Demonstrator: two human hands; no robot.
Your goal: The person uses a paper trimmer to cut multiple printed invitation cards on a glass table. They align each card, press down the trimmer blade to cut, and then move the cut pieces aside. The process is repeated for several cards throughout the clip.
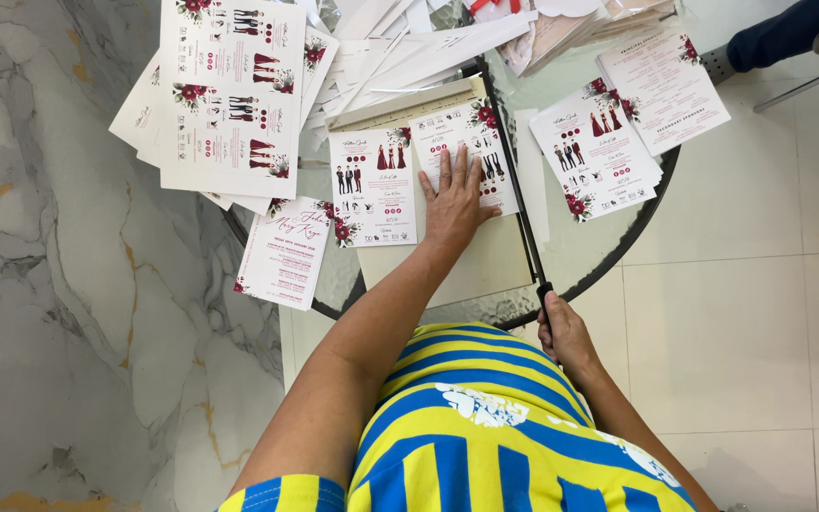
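Note:
My left hand (455, 201) lies flat, fingers spread, on a printed white card with red flowers and small figures (466, 142). That card rests on the beige base of a paper cutter (485, 261). My right hand (564, 332) is closed around the black handle of the cutter's long blade arm (512, 171), which lies down along the base's right edge. A second matching card (372, 188) sits just left of my left hand on the cutter.
The cutter sits on a round glass table (609, 248). Uncut printed sheets (229, 95) are stacked at the left, cut cards (599, 152) at the right, paper strips (409, 52) at the back. Another person's dark sleeve (789, 33) shows top right. A marble wall (40, 256) stands left.

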